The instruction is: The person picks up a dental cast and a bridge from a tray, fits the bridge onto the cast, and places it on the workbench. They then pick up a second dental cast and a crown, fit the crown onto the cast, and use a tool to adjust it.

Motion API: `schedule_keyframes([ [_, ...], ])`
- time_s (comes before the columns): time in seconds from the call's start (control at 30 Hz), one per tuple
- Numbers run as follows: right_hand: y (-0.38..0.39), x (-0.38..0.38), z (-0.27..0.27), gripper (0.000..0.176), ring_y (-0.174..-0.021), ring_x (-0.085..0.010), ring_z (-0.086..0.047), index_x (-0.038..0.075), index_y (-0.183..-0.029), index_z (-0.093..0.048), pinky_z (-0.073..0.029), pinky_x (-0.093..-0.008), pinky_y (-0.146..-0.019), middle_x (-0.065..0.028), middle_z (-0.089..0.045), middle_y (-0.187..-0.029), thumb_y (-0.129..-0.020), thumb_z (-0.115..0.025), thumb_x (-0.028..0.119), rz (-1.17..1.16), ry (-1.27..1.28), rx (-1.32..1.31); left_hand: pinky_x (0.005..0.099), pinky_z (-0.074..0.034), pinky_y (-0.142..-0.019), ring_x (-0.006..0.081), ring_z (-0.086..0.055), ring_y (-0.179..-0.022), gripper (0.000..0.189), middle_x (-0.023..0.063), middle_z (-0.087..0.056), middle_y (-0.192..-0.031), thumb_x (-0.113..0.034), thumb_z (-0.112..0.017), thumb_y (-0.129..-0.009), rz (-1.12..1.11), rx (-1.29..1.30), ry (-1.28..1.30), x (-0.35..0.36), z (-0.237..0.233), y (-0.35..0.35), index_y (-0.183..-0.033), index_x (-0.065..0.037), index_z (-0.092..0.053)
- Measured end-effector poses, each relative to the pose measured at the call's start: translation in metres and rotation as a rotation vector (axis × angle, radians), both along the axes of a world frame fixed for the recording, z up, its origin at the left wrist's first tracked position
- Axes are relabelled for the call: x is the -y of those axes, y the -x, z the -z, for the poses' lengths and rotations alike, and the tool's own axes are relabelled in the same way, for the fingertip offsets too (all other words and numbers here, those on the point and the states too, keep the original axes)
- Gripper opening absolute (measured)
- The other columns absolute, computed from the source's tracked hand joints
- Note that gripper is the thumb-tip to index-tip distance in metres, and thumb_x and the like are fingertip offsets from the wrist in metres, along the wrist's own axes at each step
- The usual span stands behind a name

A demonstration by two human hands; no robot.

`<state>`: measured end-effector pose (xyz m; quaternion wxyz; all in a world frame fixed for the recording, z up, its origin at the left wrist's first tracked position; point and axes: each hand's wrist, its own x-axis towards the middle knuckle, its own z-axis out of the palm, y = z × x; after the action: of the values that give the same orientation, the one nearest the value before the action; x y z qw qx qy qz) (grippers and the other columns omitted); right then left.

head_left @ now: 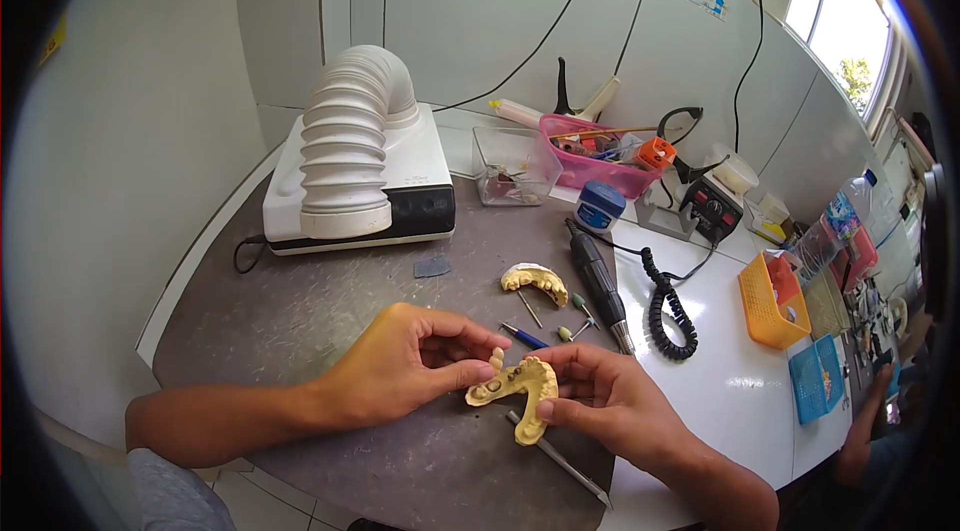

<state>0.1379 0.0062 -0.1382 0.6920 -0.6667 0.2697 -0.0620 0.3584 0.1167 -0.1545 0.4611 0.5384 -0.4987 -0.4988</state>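
My right hand (615,396) grips a yellowish plaster dental cast (543,388), shaped like a horseshoe, with its thumb on one arm of the arch. Between the fingertips of my left hand (405,361) is a small cream tooth piece (496,358), upright just above the other arm. Dark hollows show in the cast below this piece. A slim metal knife (572,471) lies beside the cast, partly under it. Behind my hands are a blue pen (525,336) and a second dental cast (535,281).
A white suction unit (360,191) with a ribbed hose stands at the back left. A black rotary handpiece (595,276) with a coiled cord lies right of centre, near several burs. Further back are a clear box (515,166), a pink basket (590,171) and a blue jar (600,206).
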Motion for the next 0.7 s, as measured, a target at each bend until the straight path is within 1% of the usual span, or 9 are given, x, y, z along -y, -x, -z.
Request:
schedule_keyframes([
  [0.17,-0.001,0.001,0.002,0.047,-0.101,-0.0120,-0.064,-0.002,-0.131,-0.052,-0.052,-0.0264,-0.092,-0.0077,-0.065,-0.114,-0.091,-0.071,0.013,0.014,-0.020,0.012,0.0256,-0.054,-0.086,0.0100,-0.066,-0.094,0.029,0.0060,-0.070,-0.099,-0.007,-0.071,-0.090,-0.028,0.051,0.026,0.000,-0.001,0.005,-0.117,0.001,-0.066],
  [0.37,-0.001,0.000,0.003,0.045,-0.097,-0.0105,-0.064,-0.003,-0.129,-0.054,-0.052,-0.0253,-0.089,-0.0065,-0.065,-0.111,-0.090,-0.071,0.011,0.010,-0.002,0.028,0.0241,-0.054,-0.083,0.0090,-0.066,-0.090,0.026,0.0049,-0.069,-0.097,-0.009,-0.074,-0.088,-0.069,0.086,-0.004,0.001,-0.003,0.009,-0.111,0.001,-0.067],
  [0.6,-0.001,0.001,0.006,0.045,-0.094,-0.0096,-0.064,-0.004,-0.128,-0.054,-0.053,-0.0246,-0.086,-0.0062,-0.065,-0.109,-0.090,-0.071,0.012,0.021,0.007,0.055,0.0230,-0.054,-0.081,0.0083,-0.065,-0.088,0.028,0.0049,-0.069,-0.097,-0.007,-0.075,-0.087,-0.086,0.114,0.015,0.003,-0.001,0.011,-0.111,0.001,-0.066],
  [0.67,-0.001,0.002,0.007,0.045,-0.093,-0.0093,-0.063,-0.004,-0.127,-0.054,-0.053,-0.0244,-0.085,-0.0064,-0.065,-0.109,-0.090,-0.071,0.012,-0.001,0.002,0.070,0.0208,-0.054,-0.074,0.0060,-0.063,-0.081,0.026,0.0038,-0.069,-0.092,-0.009,-0.074,-0.088,-0.088,0.144,0.078,0.003,0.003,0.011,-0.110,0.002,-0.067],
  [0.7,0.000,0.002,0.007,0.045,-0.093,-0.0093,-0.063,-0.004,-0.127,-0.054,-0.053,-0.0244,-0.085,-0.0064,-0.065,-0.109,-0.090,-0.071,0.012,0.004,0.000,0.073,0.0208,-0.054,-0.074,0.0060,-0.063,-0.081,0.026,0.0038,-0.069,-0.092,-0.009,-0.074,-0.088,-0.083,0.146,0.077,0.003,0.003,0.011,-0.110,0.002,-0.067],
])
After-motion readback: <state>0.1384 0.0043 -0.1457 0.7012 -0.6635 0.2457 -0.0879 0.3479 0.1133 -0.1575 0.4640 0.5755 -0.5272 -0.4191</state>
